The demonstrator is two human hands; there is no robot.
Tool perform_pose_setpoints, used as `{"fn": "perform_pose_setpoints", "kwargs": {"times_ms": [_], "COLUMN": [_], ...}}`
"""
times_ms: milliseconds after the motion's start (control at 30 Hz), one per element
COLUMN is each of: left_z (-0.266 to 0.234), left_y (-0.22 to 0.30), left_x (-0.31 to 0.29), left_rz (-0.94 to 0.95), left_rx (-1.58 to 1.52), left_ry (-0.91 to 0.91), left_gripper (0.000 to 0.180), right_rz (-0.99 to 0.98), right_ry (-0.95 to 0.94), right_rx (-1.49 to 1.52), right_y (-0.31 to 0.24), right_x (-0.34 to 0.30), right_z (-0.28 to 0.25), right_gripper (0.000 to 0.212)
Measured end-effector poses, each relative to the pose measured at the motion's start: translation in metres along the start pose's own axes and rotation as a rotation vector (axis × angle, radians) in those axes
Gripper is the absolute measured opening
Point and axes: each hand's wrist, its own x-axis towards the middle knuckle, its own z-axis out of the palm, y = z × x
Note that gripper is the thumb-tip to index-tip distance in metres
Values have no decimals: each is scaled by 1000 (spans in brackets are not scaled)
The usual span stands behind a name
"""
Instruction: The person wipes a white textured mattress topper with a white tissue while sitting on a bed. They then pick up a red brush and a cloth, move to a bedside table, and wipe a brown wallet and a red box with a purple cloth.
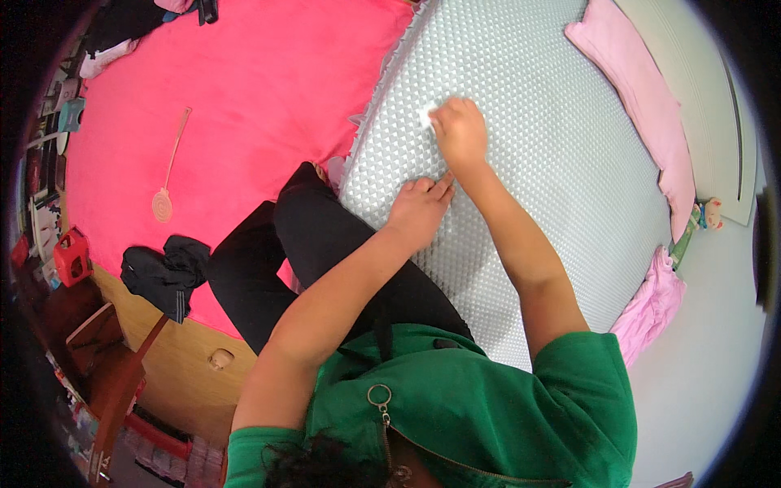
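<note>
Between twelve and one o'clock from the centre, a small, blurred white piece (427,116) is showing at or just above a silver, textured mat (545,211). At its four o'clock, the right hand (461,134) is bending over it, the grip pinching it with the fingertips. Toward seven o'clock from there, the left hand (419,215) is lying palm-down on the mat, its grip released. Farther out, pink fabric (647,106) is edging the mat at two o'clock; a fly swatter (162,206) is lying on a bright pink sheet (268,98) at nine.
</note>
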Motion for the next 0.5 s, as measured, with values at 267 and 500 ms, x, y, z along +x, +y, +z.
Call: {"fn": "perform_pose_setpoints", "kwargs": {"times_ms": [267,500], "left_z": [4,2], "left_y": [-1,-7], "left_x": [1,1], "left_rz": [18,-2], "left_rx": [-37,-31], "left_ry": [34,4], "left_gripper": [61,58], "right_rz": [-38,-19], "right_ry": [32,-24], "right_rx": [37,39], "right_y": [-3,-6], "right_x": [-6,-24], "right_z": [-4,-10], "right_gripper": [8,10]}}
